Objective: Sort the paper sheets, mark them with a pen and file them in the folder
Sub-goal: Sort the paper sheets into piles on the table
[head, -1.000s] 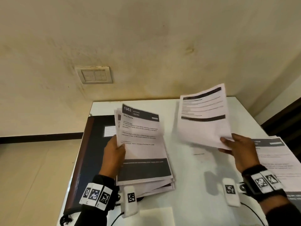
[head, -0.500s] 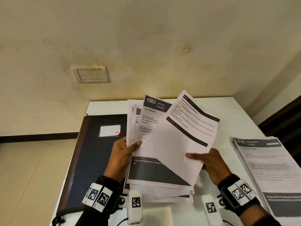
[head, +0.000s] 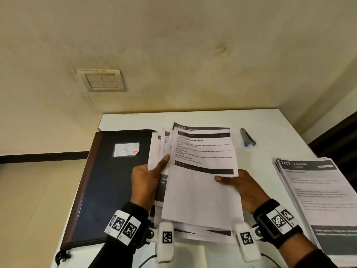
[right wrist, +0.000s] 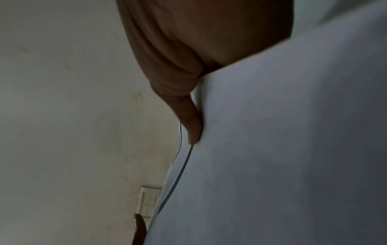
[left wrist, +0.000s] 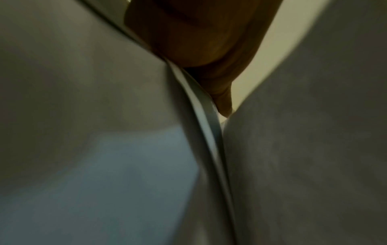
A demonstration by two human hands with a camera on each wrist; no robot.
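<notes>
I hold a fanned bundle of printed paper sheets [head: 201, 182] above the white table [head: 131, 120]. My left hand [head: 146, 180] grips the bundle's left edge, thumb on top pointing up. My right hand [head: 245, 188] pinches the right edge of the top sheet, thumb on its face. The left wrist view shows my left hand [left wrist: 188, 41] against sheet edges [left wrist: 205, 119]; the right wrist view shows my right hand [right wrist: 184, 92] on the paper sheets [right wrist: 282, 149]. A dark blue folder [head: 108, 186] with a white label lies shut at the left. A pen [head: 247, 139] lies far right of the bundle.
A second pile of printed sheets [head: 320, 200] lies at the table's right edge. A wall switch plate [head: 101, 80] sits above the table. The wall stands right behind the far table edge. A small white card [head: 191, 256] lies at the near edge.
My right hand has brought its single sheet from the right back over the bundle and laid it square on top. The left hand holds the bundle more upright, nearer the centre.
</notes>
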